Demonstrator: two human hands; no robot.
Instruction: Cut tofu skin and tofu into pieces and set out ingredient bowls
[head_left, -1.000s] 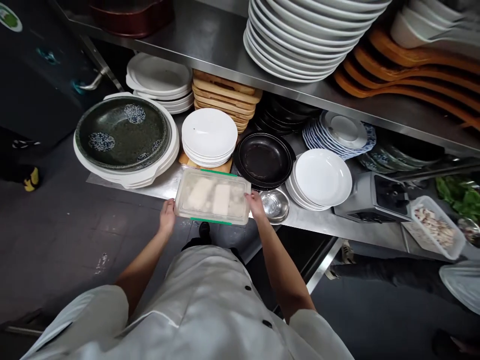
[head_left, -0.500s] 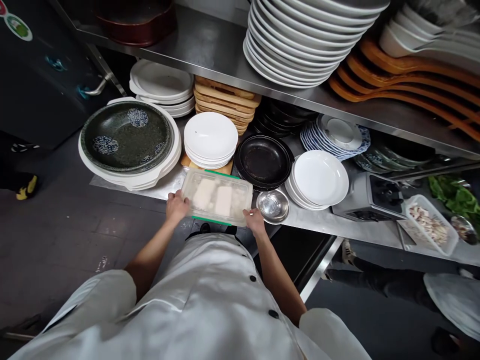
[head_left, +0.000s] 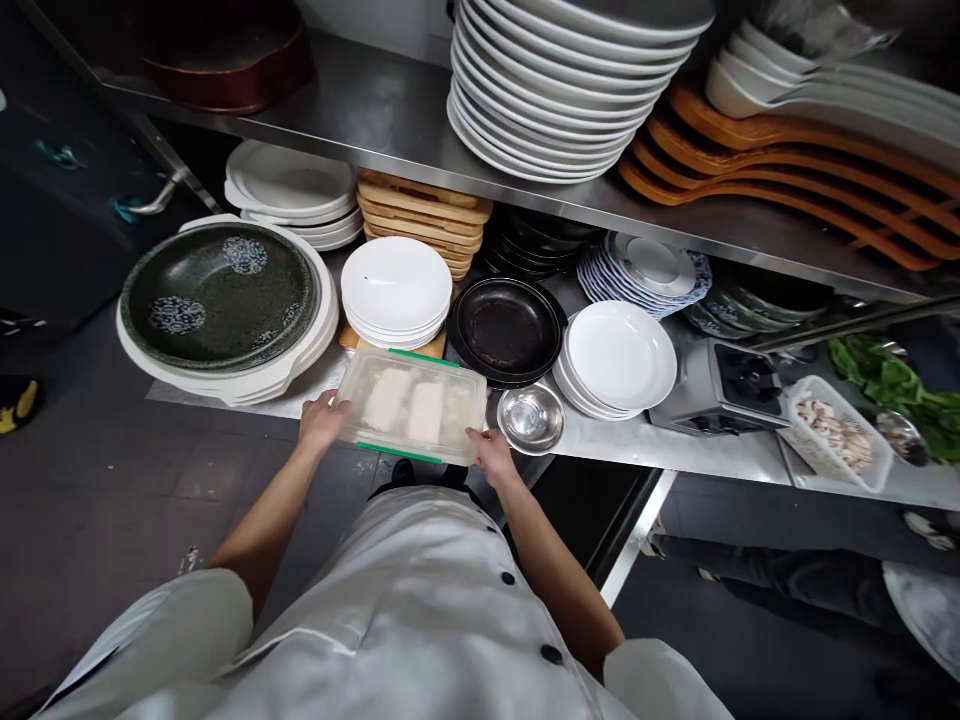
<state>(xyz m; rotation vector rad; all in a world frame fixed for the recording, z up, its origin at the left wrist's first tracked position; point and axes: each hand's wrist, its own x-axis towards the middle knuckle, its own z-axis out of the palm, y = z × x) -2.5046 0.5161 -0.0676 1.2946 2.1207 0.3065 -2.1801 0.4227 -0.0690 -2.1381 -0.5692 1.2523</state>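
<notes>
A clear lidded container (head_left: 411, 408) with green clips and pale blocks inside is held level in front of my body, at the front edge of the steel counter (head_left: 600, 440). My left hand (head_left: 324, 420) grips its left end and my right hand (head_left: 491, 452) grips its right end. Beyond the container are a stack of white plates (head_left: 396, 285) on a wooden board and a black round pan (head_left: 510, 328). A small metal bowl (head_left: 530, 418) sits just right of the container, beside more white plates (head_left: 621, 355).
Large oval dishes (head_left: 225, 290) stand on the left. An upper shelf (head_left: 375, 110) holds a tall plate stack (head_left: 555, 100) and wooden trays (head_left: 750, 170). At right are a burner (head_left: 724, 385) and a mushroom tub (head_left: 836, 435). A person's legs (head_left: 787, 565) show lower right.
The view has shifted, so the counter items appear further left. Both hands still hold the container. The person's legs at the lower right have changed position.
</notes>
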